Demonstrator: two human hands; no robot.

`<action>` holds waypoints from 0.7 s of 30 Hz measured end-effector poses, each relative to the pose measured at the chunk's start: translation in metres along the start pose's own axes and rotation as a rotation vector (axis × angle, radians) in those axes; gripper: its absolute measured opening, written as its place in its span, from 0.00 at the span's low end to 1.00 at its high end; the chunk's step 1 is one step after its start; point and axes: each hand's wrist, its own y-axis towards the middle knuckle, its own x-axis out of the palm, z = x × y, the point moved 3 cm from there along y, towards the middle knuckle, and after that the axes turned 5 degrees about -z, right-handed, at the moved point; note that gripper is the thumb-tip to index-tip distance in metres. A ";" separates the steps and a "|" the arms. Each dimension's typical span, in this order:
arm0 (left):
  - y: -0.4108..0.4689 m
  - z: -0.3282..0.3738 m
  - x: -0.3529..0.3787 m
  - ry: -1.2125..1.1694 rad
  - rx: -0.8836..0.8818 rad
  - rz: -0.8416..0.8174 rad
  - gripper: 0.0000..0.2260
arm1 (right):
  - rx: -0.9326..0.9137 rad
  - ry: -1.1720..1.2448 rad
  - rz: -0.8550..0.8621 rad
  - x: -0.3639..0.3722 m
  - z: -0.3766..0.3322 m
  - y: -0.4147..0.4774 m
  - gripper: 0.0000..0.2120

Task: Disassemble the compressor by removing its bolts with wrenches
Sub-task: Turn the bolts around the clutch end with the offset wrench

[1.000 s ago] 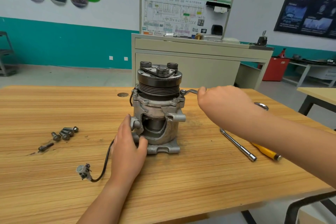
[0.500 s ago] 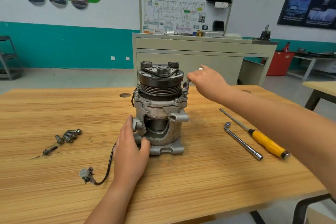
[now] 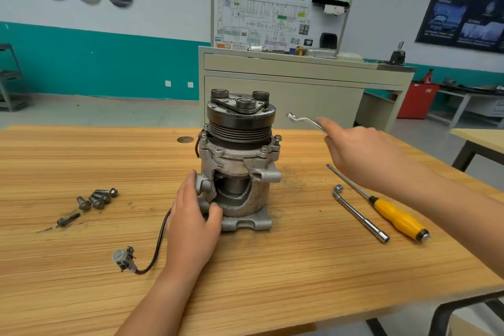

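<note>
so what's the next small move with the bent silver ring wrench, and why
Probably lower the ring end of the bent silver ring wrench onto the bolt head at the right corner of the flange of the grey metal compressor. The right hand holds the wrench in the air, clear of the compressor, that bolt is not yet out, and the left hand grips the lower housing.

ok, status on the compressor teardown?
Left grip holds compressor housing. Right grip holds ring wrench in air, off flange bolts, not yet out. Loose bolts on table. Nothing blocking.
</note>
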 end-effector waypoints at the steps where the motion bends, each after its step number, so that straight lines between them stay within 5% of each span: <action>1: 0.000 0.000 0.000 -0.002 -0.001 0.000 0.31 | -0.003 -0.038 -0.047 -0.001 -0.003 -0.003 0.18; 8: -0.001 0.000 0.000 -0.003 0.002 0.001 0.31 | -0.018 -0.104 -0.174 -0.009 -0.023 0.000 0.19; 18: 0.000 0.000 0.001 -0.014 -0.004 0.005 0.31 | -0.091 -0.334 -0.320 -0.034 -0.049 0.006 0.01; 21: 0.000 0.000 0.001 -0.014 -0.006 0.001 0.31 | -0.131 -0.361 -0.321 -0.032 -0.042 0.011 0.04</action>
